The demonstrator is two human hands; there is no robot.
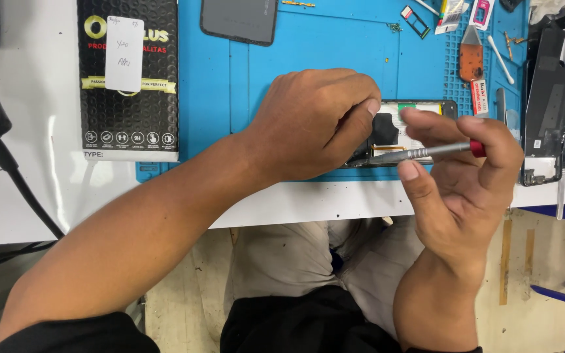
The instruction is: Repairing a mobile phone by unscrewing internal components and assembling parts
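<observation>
Opened phone, back removed, innards exposed, lies on the blue mat at its near edge. Left hand grip presses it flat; right hand grip pinches a red-tipped screwdriver.

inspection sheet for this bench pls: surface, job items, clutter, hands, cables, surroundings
Surface: white table with blue work mat.
Job's things: opened phone on the mat; screwdriver, metal shaft, red end.
Clutter: black package, dark phone panel, small tools, second opened phone.
Grippers: left hand rests on the phone; right hand holds the screwdriver.
Cables: black cable at left.
Surroundings: floor, person's lap below.
</observation>
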